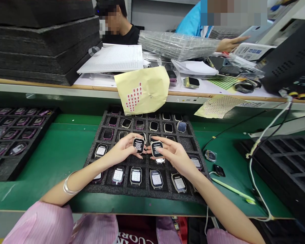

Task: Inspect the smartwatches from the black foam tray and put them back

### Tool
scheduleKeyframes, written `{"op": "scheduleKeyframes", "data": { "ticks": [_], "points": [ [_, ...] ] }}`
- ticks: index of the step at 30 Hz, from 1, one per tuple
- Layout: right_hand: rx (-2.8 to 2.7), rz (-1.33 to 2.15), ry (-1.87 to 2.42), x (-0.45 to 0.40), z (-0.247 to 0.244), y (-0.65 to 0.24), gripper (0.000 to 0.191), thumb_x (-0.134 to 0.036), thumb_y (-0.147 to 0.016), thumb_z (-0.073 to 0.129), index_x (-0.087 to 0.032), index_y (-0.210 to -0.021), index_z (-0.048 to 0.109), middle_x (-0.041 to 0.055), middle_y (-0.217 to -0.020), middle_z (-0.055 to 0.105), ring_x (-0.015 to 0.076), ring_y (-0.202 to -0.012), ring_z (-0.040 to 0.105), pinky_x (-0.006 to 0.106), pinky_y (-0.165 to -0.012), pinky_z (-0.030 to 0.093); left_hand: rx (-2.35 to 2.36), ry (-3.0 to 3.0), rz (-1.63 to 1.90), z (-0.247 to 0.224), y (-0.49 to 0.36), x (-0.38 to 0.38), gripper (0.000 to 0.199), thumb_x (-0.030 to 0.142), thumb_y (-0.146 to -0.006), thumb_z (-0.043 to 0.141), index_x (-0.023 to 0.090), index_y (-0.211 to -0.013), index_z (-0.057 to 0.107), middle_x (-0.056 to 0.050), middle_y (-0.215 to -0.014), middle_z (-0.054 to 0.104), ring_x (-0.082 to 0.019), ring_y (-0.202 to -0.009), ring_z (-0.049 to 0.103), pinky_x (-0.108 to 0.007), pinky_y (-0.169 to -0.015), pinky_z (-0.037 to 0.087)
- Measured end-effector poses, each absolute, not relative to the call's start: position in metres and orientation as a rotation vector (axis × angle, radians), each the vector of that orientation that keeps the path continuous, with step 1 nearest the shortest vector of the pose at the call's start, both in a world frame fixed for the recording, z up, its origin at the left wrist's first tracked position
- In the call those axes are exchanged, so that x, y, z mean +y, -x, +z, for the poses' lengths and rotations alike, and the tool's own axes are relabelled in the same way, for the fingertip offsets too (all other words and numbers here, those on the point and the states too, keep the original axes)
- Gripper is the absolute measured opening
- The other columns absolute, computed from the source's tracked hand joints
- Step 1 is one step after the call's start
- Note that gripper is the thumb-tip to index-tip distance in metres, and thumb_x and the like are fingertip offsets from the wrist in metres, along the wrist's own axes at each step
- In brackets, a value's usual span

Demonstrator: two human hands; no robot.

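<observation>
My left hand (129,146) grips a smartwatch body (138,145) without a strap, its dark screen lit with lines of white text. Beside it, my right hand (173,154) holds a second smartwatch (157,149) with a similar text screen, the thumb over its face. Both watches are above a black foam tray (147,196) with compartments. In the tray's near row lie several watch bodies, such as one watch (136,176) showing a white grid. Farther rows hold watches with dark screens, like this one (154,126). My hands and forearms hide some compartments.
Another foam tray (0,173) of watches sits at left, and stacked trays (289,169) at right. A green pen (234,190), a cable (251,169) and a small black device (219,170) lie right. Yellow sticker sheets (155,84) hang off the shelf. Two people sit beyond.
</observation>
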State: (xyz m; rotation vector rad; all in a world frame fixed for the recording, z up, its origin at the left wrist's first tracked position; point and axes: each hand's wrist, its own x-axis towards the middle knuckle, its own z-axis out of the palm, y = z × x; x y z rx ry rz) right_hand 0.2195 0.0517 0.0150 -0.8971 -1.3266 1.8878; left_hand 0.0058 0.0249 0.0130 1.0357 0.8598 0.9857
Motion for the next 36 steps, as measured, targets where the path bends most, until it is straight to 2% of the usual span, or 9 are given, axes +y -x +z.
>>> {"op": "scheduleKeyframes", "data": {
  "ticks": [9, 15, 22, 33, 36],
  "points": [
    [-1.319, 1.871, 0.879, 0.0499, 0.0142, -0.2205, 0.037, -0.036, -0.086, 0.065, -0.021, -0.12, 0.061, 0.0091, -0.106, 0.07, 0.0279, -0.098, 0.067, 0.047, -0.081, 0.058, 0.828, -1.083, 0.982, 0.0138, -0.0055, 0.0235, 0.033, 0.013, -0.074, 0.058, 0.017, -0.106, 0.052, -0.003, -0.088, 0.059, -0.018, -0.084, 0.062, -0.035, -0.07, 0.06],
    [-1.327, 1.87, 0.9, 0.0504, 0.0122, -0.2209, 0.034, -0.036, -0.087, 0.063, -0.023, -0.119, 0.062, 0.0083, -0.11, 0.069, 0.0283, -0.1, 0.066, 0.046, -0.08, 0.058, 0.826, -1.09, 1.016, 0.013, -0.006, 0.0227, 0.026, 0.024, -0.081, 0.063, 0.017, -0.104, 0.052, -0.003, -0.09, 0.057, -0.017, -0.083, 0.061, -0.032, -0.066, 0.06],
    [-1.335, 1.859, 0.877, 0.05, 0.013, -0.2198, 0.032, -0.035, -0.088, 0.062, -0.023, -0.118, 0.063, 0.0079, -0.107, 0.07, 0.0281, -0.098, 0.067, 0.045, -0.079, 0.059, 0.842, -1.063, 1.034, 0.0107, -0.0059, 0.0239, 0.029, 0.03, -0.081, 0.066, 0.015, -0.101, 0.053, -0.003, -0.086, 0.058, -0.016, -0.076, 0.062, -0.03, -0.06, 0.06],
    [-1.348, 1.873, 0.877, 0.0493, 0.0124, -0.2204, 0.035, -0.037, -0.089, 0.061, -0.023, -0.121, 0.059, 0.0085, -0.106, 0.07, 0.0283, -0.1, 0.067, 0.045, -0.081, 0.058, 0.84, -1.066, 1.037, 0.0104, -0.006, 0.0234, 0.03, 0.031, -0.079, 0.068, 0.015, -0.1, 0.054, -0.004, -0.086, 0.06, -0.018, -0.077, 0.064, -0.031, -0.059, 0.06],
    [-1.401, 1.869, 0.854, 0.0492, 0.0171, -0.2219, 0.044, -0.033, -0.083, 0.068, -0.024, -0.125, 0.055, 0.0086, -0.109, 0.069, 0.0278, -0.101, 0.066, 0.045, -0.083, 0.057, 0.832, -1.08, 1.051, 0.0083, -0.0063, 0.0228, 0.033, 0.027, -0.076, 0.07, 0.016, -0.103, 0.053, -0.004, -0.09, 0.061, -0.018, -0.079, 0.064, -0.03, -0.062, 0.059]
  ]
}}
